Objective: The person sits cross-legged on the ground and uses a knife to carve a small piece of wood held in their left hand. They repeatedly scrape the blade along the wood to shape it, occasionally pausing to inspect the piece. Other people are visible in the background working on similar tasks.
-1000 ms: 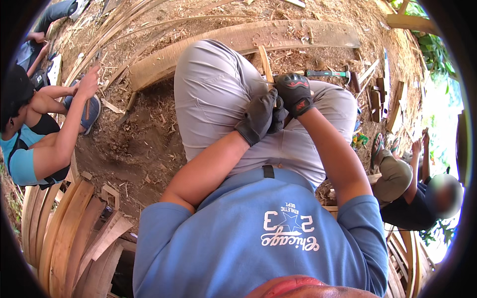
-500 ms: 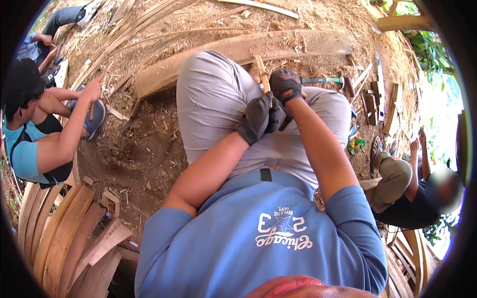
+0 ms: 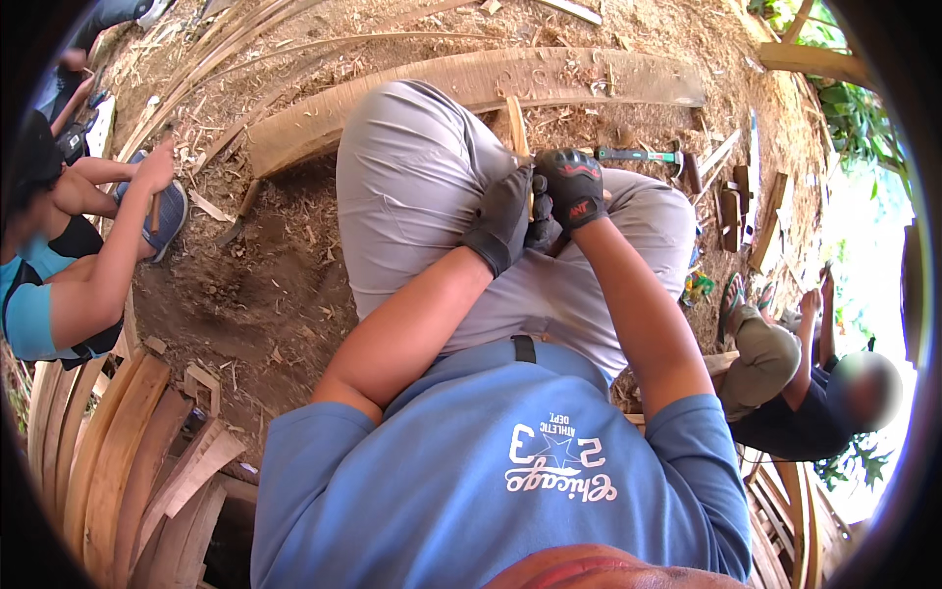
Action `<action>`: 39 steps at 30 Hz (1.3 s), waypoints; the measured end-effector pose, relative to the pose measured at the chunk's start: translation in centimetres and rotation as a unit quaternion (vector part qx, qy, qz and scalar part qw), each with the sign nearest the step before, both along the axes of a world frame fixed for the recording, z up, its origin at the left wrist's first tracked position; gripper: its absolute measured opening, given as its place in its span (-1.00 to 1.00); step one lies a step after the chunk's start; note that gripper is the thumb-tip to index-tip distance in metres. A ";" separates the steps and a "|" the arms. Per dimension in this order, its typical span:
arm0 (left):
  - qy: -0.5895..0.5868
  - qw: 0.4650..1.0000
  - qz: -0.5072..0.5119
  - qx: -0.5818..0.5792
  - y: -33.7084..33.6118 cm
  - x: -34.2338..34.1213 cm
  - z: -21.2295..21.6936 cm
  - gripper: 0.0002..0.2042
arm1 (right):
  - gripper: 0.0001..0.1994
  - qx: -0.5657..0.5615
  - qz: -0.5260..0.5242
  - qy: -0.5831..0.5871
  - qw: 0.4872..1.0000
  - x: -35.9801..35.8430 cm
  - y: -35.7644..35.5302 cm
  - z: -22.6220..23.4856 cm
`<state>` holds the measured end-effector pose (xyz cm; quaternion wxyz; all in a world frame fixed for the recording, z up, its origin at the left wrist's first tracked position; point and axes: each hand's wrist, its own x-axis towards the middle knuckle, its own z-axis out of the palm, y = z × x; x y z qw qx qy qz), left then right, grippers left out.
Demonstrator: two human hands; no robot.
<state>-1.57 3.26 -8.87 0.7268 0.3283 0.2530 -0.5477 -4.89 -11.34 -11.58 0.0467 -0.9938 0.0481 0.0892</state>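
Both my hands wear dark work gloves and meet over my lap, between my knees in grey trousers. My left hand [image 3: 502, 222] is closed around the lower part of a narrow pale wooden stick [image 3: 514, 118], which points away from me. My right hand [image 3: 572, 187] is closed just beside it, over the same stick. Whether a tool is also in that hand is hidden by the gloves.
A long curved plank [image 3: 412, 93] lies on the chip-strewn dirt beyond my knees. A green-handled hammer [image 3: 638, 155] and short wood pieces [image 3: 734, 201] lie to the right. One person [image 3: 88, 265] crouches at left, another [image 3: 795, 378] sits at right. Curved boards [image 3: 108, 461] are stacked at lower left.
My gloved hands stay clasped on the stick and shift only slightly. The hand of the person at left has come down and moved a little leftward.
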 end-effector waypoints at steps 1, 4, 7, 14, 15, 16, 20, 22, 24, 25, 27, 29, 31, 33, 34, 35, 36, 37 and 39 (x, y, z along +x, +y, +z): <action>-0.003 1.000 0.002 0.012 0.0 -0.2 -0.3 -0.69 | -0.84 0.001 -0.027 0.028 0.999 0.5 -0.1 -0.5; -0.167 0.984 -0.056 0.018 -0.2 -0.4 -1.6 -0.66 | -0.82 -0.005 -0.073 0.080 0.994 3.7 -0.8 -2.1; -0.097 0.994 -0.030 -0.030 0.0 0.0 -1.6 -0.66 | -0.80 0.005 -0.061 0.084 0.995 5.0 -1.9 -4.1; -0.025 0.999 -0.006 -0.041 0.1 1.0 -0.4 -0.68 | -0.78 0.145 -0.015 0.078 0.986 1.0 -0.9 0.6; -0.010 0.999 0.007 -0.047 0.0 0.9 -0.6 -0.68 | -0.78 0.138 -0.016 0.076 0.987 0.5 -1.4 -0.7; 0.003 0.999 0.017 -0.052 0.0 1.1 -0.6 -0.69 | -0.78 0.131 -0.004 0.062 0.990 0.2 -1.6 -1.4; 0.019 0.998 0.041 -0.054 -0.3 1.1 -0.9 -0.72 | -0.81 0.120 -0.001 0.039 0.992 0.3 -1.4 -2.8; 0.039 0.997 0.035 -0.053 -0.2 1.3 -0.9 -0.67 | -0.82 0.102 -0.009 0.033 0.994 0.5 -0.9 -2.4; 0.056 0.996 0.034 -0.061 -0.1 1.4 -0.9 -0.64 | -0.83 0.087 -0.018 0.009 0.996 0.6 -0.7 -2.6; 0.061 0.995 0.037 -0.068 -0.2 1.4 -0.8 -0.65 | -0.83 0.080 -0.022 -0.004 0.997 0.7 -0.6 -2.8; 0.065 0.995 0.040 -0.071 -0.2 1.4 -0.9 -0.65 | -0.82 0.092 -0.067 0.013 0.993 1.2 -0.4 -3.2; 0.059 0.995 0.036 -0.065 -0.4 1.2 -0.9 -0.66 | -0.81 0.065 -0.083 0.033 0.994 2.2 -0.8 -4.7; 0.065 0.991 0.049 -0.109 -0.1 1.4 -0.4 -0.67 | -0.80 0.002 -0.064 0.054 0.997 4.5 -1.6 -6.3; 0.071 0.988 0.047 -0.130 0.1 2.0 0.0 -0.68 | -0.81 0.021 -0.089 0.069 0.993 4.7 -1.8 -6.1; 0.079 0.988 0.042 -0.126 0.4 1.8 0.0 -0.68 | -0.81 0.034 -0.098 0.081 0.991 4.3 -1.3 -5.7; 0.086 0.988 0.038 -0.126 0.4 2.1 0.0 -0.69 | -0.83 0.106 -0.066 0.039 0.991 3.2 -1.3 -4.8; 0.112 0.986 0.043 -0.120 0.5 2.5 0.0 -0.69 | -0.82 0.119 -0.062 0.047 0.990 2.4 -1.0 -4.0; 0.139 0.983 0.048 -0.114 0.5 2.9 0.1 -0.70 | -0.81 0.131 -0.057 0.056 0.988 2.0 -0.4 -1.9; 0.153 0.983 0.047 -0.094 0.3 3.2 0.6 -0.71 | -0.76 0.130 -0.056 0.063 0.988 0.6 -0.5 -1.1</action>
